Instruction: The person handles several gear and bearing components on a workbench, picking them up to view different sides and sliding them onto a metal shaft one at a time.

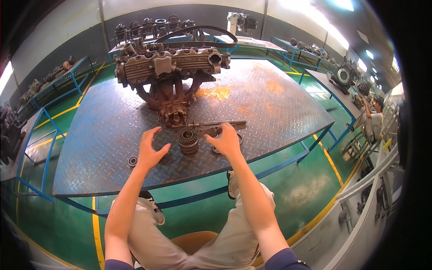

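Observation:
A stack of toothed gears (187, 143) stands upright near the front of the metal table, between my two hands. My left hand (150, 150) is to its left, thumb and fingers spread in a C shape with nothing in them. On the other side, my right hand (225, 139) curves toward the stack, fingers apart, touching nothing that I can make out. Behind the gears lies a long steel shaft (225, 123). A small ring bearing (132, 160) rests left of my left hand. Parts beside my right hand, including a ring (240, 138), are partly hidden by it.
A large rusty engine (168, 67) takes up the table's far left, a black belt (198, 28) arching behind it. The diamond-plate tabletop (279, 117) has a blue frame. Other benches with machine parts (310, 50) line the room. A person (374, 119) sits at the right.

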Available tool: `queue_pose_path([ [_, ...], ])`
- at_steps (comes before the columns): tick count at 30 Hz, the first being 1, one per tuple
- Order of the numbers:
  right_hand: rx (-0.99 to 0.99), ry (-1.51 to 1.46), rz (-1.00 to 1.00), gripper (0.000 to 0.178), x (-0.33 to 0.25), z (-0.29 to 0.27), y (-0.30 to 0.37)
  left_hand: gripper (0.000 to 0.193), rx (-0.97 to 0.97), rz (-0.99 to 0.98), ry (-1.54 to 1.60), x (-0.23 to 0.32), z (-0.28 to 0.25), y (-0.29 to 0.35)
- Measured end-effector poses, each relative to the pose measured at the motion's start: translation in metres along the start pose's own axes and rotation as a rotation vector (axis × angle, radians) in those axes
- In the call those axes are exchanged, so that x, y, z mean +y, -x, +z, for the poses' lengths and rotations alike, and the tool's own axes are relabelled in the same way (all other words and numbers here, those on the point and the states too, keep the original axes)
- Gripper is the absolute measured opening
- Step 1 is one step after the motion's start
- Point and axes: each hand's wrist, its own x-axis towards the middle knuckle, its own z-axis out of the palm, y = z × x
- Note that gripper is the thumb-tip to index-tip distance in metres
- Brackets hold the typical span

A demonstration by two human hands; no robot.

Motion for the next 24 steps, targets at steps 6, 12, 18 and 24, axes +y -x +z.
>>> queue_pose_path([
  [6,-0.186,0.169,-0.018,0.050,0.026,0.000,0.022,0.066,-0.071,0.026,0.062,0.022,0.037,-0.008],
  [12,-0.051,0.257,-0.239,0.047,0.053,0.003,0.034,0.063,-0.094,0.007,-0.046,0.020,0.052,-0.012],
  [18,-0.116,0.297,-0.299,0.049,0.049,0.007,0.038,0.060,-0.092,-0.043,0.052,0.022,0.058,-0.014],
  [24,-0.114,0.426,-0.329,0.054,0.043,0.010,0.048,0.059,-0.030,-0.025,0.088,0.019,0.061,-0.014],
])
